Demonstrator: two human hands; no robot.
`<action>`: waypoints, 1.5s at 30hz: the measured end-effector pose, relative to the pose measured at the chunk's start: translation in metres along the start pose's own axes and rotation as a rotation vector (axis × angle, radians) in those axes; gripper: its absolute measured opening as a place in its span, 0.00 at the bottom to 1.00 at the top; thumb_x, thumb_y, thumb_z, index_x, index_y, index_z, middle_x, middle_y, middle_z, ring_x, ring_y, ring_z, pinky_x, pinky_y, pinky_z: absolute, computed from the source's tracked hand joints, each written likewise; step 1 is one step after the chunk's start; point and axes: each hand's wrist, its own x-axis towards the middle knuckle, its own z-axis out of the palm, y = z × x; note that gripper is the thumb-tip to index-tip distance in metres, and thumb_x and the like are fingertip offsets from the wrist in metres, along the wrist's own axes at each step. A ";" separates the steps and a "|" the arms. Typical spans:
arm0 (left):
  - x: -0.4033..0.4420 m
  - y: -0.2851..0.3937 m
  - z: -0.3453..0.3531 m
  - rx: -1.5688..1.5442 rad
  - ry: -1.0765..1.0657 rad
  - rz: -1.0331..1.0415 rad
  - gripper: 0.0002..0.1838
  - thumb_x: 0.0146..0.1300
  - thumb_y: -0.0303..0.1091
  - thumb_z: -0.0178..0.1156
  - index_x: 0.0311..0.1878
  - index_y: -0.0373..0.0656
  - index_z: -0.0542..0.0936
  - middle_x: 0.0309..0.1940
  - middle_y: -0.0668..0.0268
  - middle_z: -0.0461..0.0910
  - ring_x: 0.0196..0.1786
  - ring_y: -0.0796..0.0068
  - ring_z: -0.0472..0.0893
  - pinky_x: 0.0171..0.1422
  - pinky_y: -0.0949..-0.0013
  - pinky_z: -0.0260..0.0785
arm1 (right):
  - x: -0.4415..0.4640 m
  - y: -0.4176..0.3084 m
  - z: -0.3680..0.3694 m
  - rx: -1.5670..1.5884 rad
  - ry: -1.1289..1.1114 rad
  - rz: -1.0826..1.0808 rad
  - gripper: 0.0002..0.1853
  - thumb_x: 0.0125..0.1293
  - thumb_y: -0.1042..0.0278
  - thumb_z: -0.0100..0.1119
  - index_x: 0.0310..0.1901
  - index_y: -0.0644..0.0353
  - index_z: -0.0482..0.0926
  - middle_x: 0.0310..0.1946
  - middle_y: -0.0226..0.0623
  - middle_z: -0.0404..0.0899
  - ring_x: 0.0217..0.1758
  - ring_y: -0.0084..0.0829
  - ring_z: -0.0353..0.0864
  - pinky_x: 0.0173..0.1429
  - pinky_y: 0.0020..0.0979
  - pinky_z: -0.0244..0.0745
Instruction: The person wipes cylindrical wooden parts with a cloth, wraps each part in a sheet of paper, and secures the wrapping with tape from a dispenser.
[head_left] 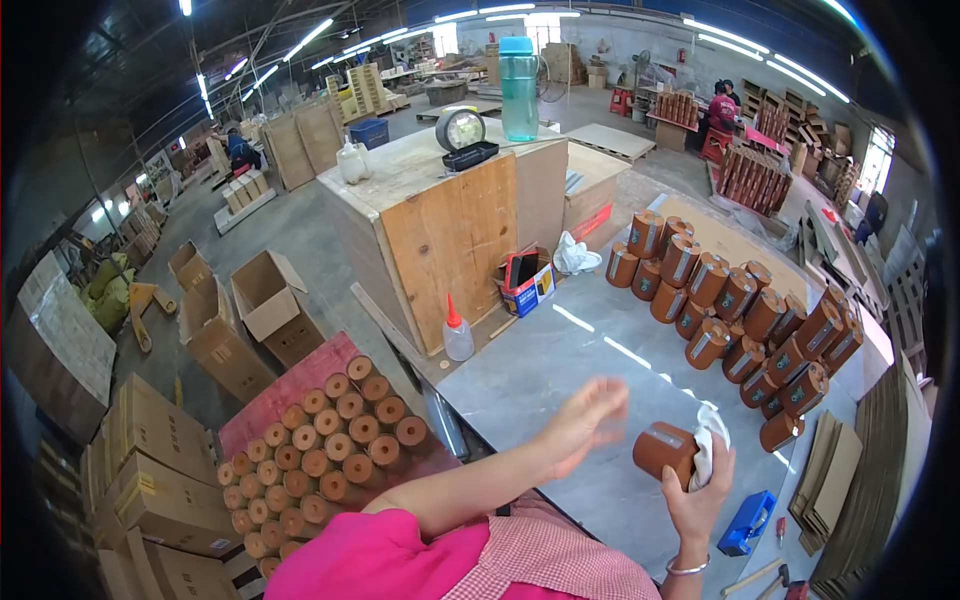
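Over the grey table (540,370), my right hand (700,500) grips a brown cylinder (664,450) from its right end, with a white cloth (712,440) between fingers and cylinder. My left hand (592,422) is raised to the left of that cylinder, apart from it, blurred, fingers spread and nothing in them. Several similar brown cylinders (708,343) stand and lie in a stacked group at the table's right back. Right of my right hand lies a blue tape dispenser (748,523).
Cylinders with holed ends (349,405) fill a red board (245,418) at left. Glue bottle (458,338), small box (528,290) and crumpled white cloth (574,255) sit along the table's back. A wooden cabinet (450,240) stands behind; cardboard sheets (828,470) lie right. People work far off.
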 end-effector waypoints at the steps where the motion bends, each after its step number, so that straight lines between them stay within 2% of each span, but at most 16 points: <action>1: 0.009 -0.022 -0.001 -0.111 0.082 -0.240 0.32 0.73 0.55 0.60 0.72 0.48 0.67 0.66 0.62 0.71 0.68 0.67 0.73 0.72 0.50 0.67 | 0.008 -0.003 0.002 -0.016 -0.017 -0.044 0.38 0.43 0.73 0.73 0.62 0.63 0.74 0.48 0.46 0.72 0.51 0.47 0.78 0.57 0.41 0.75; 2: 0.015 -0.035 0.001 -0.223 0.162 -0.477 0.36 0.72 0.59 0.60 0.74 0.49 0.64 0.69 0.59 0.69 0.70 0.62 0.72 0.74 0.45 0.65 | 0.016 -0.007 0.005 -0.032 -0.035 -0.090 0.38 0.42 0.73 0.74 0.62 0.62 0.74 0.48 0.46 0.72 0.51 0.48 0.78 0.56 0.42 0.75; 5: 0.015 -0.036 0.025 -0.587 -0.123 -0.525 0.40 0.72 0.64 0.56 0.77 0.51 0.60 0.72 0.54 0.65 0.73 0.53 0.69 0.77 0.42 0.63 | 0.031 -0.011 0.025 -0.023 -0.121 -0.161 0.38 0.42 0.73 0.75 0.61 0.61 0.75 0.49 0.47 0.72 0.51 0.50 0.78 0.55 0.44 0.76; 10: 0.045 -0.032 0.027 -0.611 -0.030 -0.352 0.32 0.76 0.61 0.51 0.71 0.49 0.69 0.69 0.60 0.72 0.71 0.60 0.73 0.76 0.49 0.67 | 0.041 -0.009 0.052 -0.199 -0.163 -0.364 0.40 0.48 0.71 0.74 0.67 0.60 0.74 0.64 0.58 0.70 0.66 0.60 0.73 0.70 0.49 0.69; 11: 0.052 -0.037 0.024 -0.672 -0.022 -0.363 0.30 0.77 0.60 0.50 0.70 0.48 0.70 0.68 0.61 0.73 0.70 0.62 0.74 0.76 0.51 0.67 | 0.043 -0.012 0.052 -0.163 -0.192 -0.365 0.33 0.56 0.73 0.69 0.67 0.61 0.76 0.70 0.60 0.67 0.74 0.62 0.67 0.77 0.52 0.62; 14: 0.067 -0.047 0.013 -0.809 -0.054 -0.317 0.27 0.79 0.57 0.49 0.68 0.46 0.73 0.65 0.62 0.76 0.68 0.65 0.76 0.75 0.59 0.69 | 0.051 -0.004 0.062 -0.255 -0.179 -0.505 0.25 0.60 0.77 0.64 0.61 0.63 0.81 0.68 0.56 0.72 0.74 0.60 0.67 0.76 0.53 0.62; 17: 0.081 -0.053 -0.001 -0.663 -0.214 -0.215 0.27 0.79 0.55 0.50 0.67 0.44 0.73 0.66 0.57 0.75 0.69 0.61 0.75 0.71 0.57 0.73 | 0.051 -0.002 0.067 -0.130 -0.142 -0.509 0.19 0.61 0.82 0.59 0.54 0.64 0.85 0.63 0.52 0.78 0.72 0.55 0.72 0.75 0.53 0.65; 19: 0.071 -0.039 -0.007 -0.776 -0.394 -0.335 0.28 0.79 0.55 0.48 0.68 0.41 0.72 0.66 0.55 0.75 0.69 0.54 0.74 0.70 0.54 0.75 | 0.031 0.000 0.069 -0.076 -0.172 -0.537 0.20 0.59 0.83 0.59 0.53 0.63 0.86 0.62 0.51 0.79 0.70 0.52 0.75 0.74 0.52 0.67; 22: 0.082 -0.022 0.004 -0.593 -0.130 -0.067 0.36 0.76 0.65 0.46 0.70 0.42 0.70 0.66 0.55 0.74 0.67 0.52 0.76 0.72 0.49 0.73 | 0.008 -0.003 0.070 0.080 -0.220 -0.489 0.20 0.58 0.84 0.59 0.53 0.63 0.87 0.61 0.51 0.80 0.68 0.51 0.78 0.72 0.50 0.71; 28: 0.083 -0.016 0.004 -0.505 -0.206 -0.186 0.37 0.75 0.68 0.45 0.71 0.47 0.69 0.68 0.57 0.73 0.69 0.55 0.75 0.73 0.46 0.70 | 0.036 -0.010 0.044 0.079 0.035 -0.450 0.21 0.57 0.83 0.61 0.53 0.63 0.86 0.61 0.51 0.79 0.66 0.52 0.78 0.69 0.47 0.74; 29: 0.076 -0.011 0.024 -0.532 -0.031 -0.226 0.34 0.76 0.65 0.47 0.71 0.48 0.70 0.69 0.60 0.73 0.71 0.58 0.74 0.76 0.48 0.67 | 0.054 -0.010 0.046 0.032 0.125 -0.444 0.20 0.57 0.83 0.61 0.52 0.63 0.86 0.62 0.51 0.79 0.66 0.53 0.78 0.69 0.48 0.74; 30: 0.073 -0.016 0.028 -0.524 -0.098 -0.180 0.33 0.77 0.63 0.46 0.71 0.48 0.69 0.69 0.61 0.73 0.72 0.60 0.73 0.78 0.52 0.66 | 0.066 -0.010 0.050 -0.015 0.214 -0.440 0.20 0.57 0.82 0.61 0.52 0.62 0.86 0.63 0.50 0.78 0.67 0.53 0.78 0.70 0.48 0.73; 35: 0.078 -0.033 0.011 -0.642 -0.210 -0.151 0.28 0.78 0.57 0.48 0.69 0.47 0.71 0.64 0.61 0.76 0.67 0.56 0.77 0.72 0.49 0.72 | 0.058 -0.006 0.079 -0.149 0.021 -0.507 0.18 0.57 0.82 0.61 0.50 0.62 0.85 0.63 0.46 0.79 0.68 0.53 0.76 0.73 0.48 0.69; 38: 0.097 -0.043 -0.032 -0.744 -0.557 -0.188 0.27 0.76 0.53 0.51 0.67 0.44 0.72 0.61 0.61 0.78 0.63 0.55 0.78 0.71 0.48 0.73 | 0.013 -0.004 0.089 0.036 -0.132 -0.524 0.19 0.56 0.83 0.60 0.51 0.62 0.85 0.62 0.48 0.80 0.67 0.51 0.78 0.72 0.47 0.71; 39: 0.083 -0.025 0.001 -0.763 -0.035 -0.099 0.27 0.74 0.49 0.54 0.67 0.39 0.71 0.63 0.56 0.74 0.68 0.48 0.73 0.70 0.45 0.74 | 0.002 -0.004 0.089 0.112 -0.191 -0.533 0.20 0.56 0.84 0.59 0.52 0.62 0.85 0.62 0.48 0.80 0.66 0.51 0.78 0.71 0.46 0.72; 45: 0.081 -0.005 -0.014 -0.729 -0.358 -0.250 0.43 0.64 0.68 0.61 0.69 0.41 0.69 0.62 0.52 0.72 0.64 0.49 0.74 0.69 0.45 0.73 | -0.022 -0.004 0.045 0.250 -0.071 -0.140 0.22 0.60 0.85 0.56 0.57 0.66 0.81 0.55 0.55 0.81 0.55 0.47 0.84 0.61 0.39 0.78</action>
